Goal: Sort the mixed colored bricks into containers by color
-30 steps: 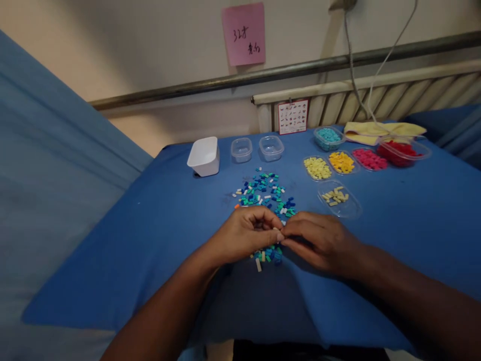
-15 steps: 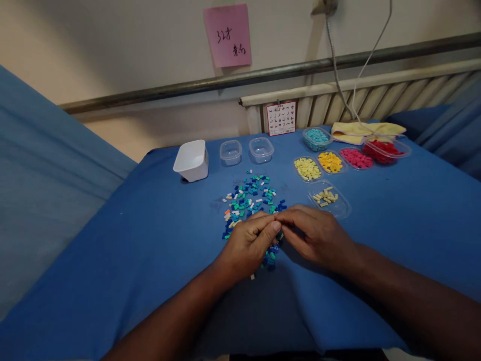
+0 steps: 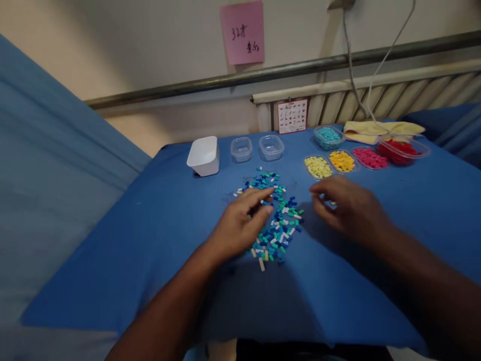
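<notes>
Hovering back-up, left hand [image 3: 240, 220] has thumb and index apart, tips pointing right over the left side of the loose pile of small blue, green and white pieces [image 3: 282, 226], mid-tabletop [image 3: 120, 240]. Right hand [image 3: 351, 208] is raised just right of the pile, thumb and index tips close together (can't tell if a piece is pinched there). Few pale pieces [image 3: 332, 203] show past its fingers. Forearms slant inward from the near edge's two sides, hands well apart. Farther out, toward far right corner: yellow pieces [image 3: 318, 167], orange-yellow pieces [image 3: 341, 161], pink pieces [image 3: 370, 158], red pieces [image 3: 399, 150], turquoise pieces [image 3: 328, 135], all in clear containers. Far edge, left part: white tub [image 3: 204, 156], two clear tubs [image 3: 241, 150].
</notes>
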`<state>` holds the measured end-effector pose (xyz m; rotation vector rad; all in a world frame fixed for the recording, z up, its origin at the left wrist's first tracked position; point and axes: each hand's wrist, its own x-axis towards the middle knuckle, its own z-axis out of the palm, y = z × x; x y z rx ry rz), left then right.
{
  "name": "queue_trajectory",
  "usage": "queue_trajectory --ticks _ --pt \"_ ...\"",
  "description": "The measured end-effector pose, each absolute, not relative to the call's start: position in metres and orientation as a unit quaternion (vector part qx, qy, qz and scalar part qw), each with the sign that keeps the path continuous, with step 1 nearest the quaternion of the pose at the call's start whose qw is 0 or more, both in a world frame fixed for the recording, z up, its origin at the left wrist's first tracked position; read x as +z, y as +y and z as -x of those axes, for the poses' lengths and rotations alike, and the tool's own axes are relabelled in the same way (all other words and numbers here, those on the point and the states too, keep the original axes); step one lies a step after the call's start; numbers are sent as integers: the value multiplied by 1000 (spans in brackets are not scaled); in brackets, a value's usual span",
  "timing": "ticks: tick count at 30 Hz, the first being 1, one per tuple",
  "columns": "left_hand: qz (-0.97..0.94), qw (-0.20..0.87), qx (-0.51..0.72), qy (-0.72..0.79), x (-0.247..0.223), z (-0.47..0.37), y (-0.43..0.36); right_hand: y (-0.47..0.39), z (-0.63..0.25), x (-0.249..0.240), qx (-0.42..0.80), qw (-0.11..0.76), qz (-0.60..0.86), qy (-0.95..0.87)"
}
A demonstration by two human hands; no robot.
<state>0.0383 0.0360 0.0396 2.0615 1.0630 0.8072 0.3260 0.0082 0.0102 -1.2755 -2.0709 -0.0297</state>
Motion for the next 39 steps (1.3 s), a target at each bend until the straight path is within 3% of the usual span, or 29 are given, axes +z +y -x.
queue_trajectory --ticks 2,5,10,22,29,39 --pt "-773 288 321 465 42 -14 52 19 -352 5 -32 301 563 -769" --pt "-762 312 264 503 41 18 70 33 -379 -6 -22 201 624 -755" --pt "-849 272 130 435 33 33 70 41 -387 -20 -11 123 618 -776" --pt "-929 142 3 342 41 16 54 28 -362 -16 -66 234 537 -808" --pt "-925 148 6 349 41 15 55 7 -324 -12 9 254 410 -876" --pt "-920 151 16 362 34 19 58 2 -309 -17 56 261 362 -893"
